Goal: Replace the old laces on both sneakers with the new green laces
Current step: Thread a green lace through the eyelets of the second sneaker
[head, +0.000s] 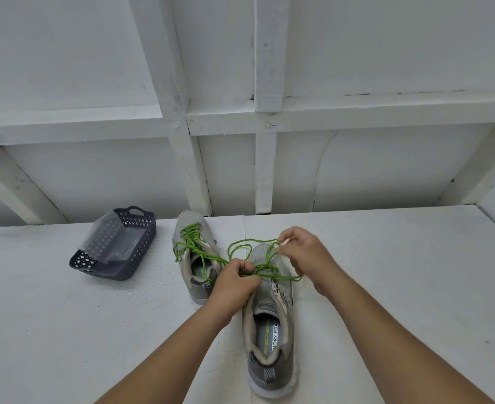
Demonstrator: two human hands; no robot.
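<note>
white tabletop below. near sneaker lying at centre, far sneaker just beside on the left, already laced green. dark basket well left. left hand and right hand both pinching the green lace, looped loosely over the near sneaker's front.

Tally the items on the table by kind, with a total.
Sneakers: 2, far sneaker and near sneaker
Green laces: 2, far lace and near lace
Baskets: 1, dark basket
Total: 5
</note>
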